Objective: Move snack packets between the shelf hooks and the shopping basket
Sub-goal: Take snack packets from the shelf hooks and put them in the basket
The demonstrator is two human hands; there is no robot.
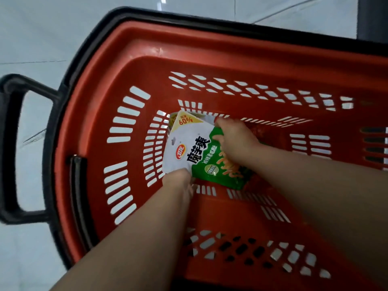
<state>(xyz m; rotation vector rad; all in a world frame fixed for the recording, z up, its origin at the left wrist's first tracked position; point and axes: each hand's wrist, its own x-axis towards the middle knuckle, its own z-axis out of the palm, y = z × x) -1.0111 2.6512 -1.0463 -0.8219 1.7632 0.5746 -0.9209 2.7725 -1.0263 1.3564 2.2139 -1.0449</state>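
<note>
A red shopping basket point(117, 66) with slotted walls and a black rim fills the view from above. At its bottom lies a white-and-green snack packet point(189, 152) with black lettering, and the yellow corner of a second packet point(174, 119) peeks out beneath it. My left hand point(178, 179) reaches down and grips the top packet's near edge, its fingertips hidden under the packet. My right hand point(233, 137) holds the same packet at its far edge, fingers curled over the green part. No shelf hooks are visible.
A black handle point(10, 143) sticks out from the basket's left end, and a second black handle point(78, 198) lies folded against the inner left wall. Pale tiled floor point(31, 38) surrounds the basket. A dark upright post point(371, 15) stands at the top right.
</note>
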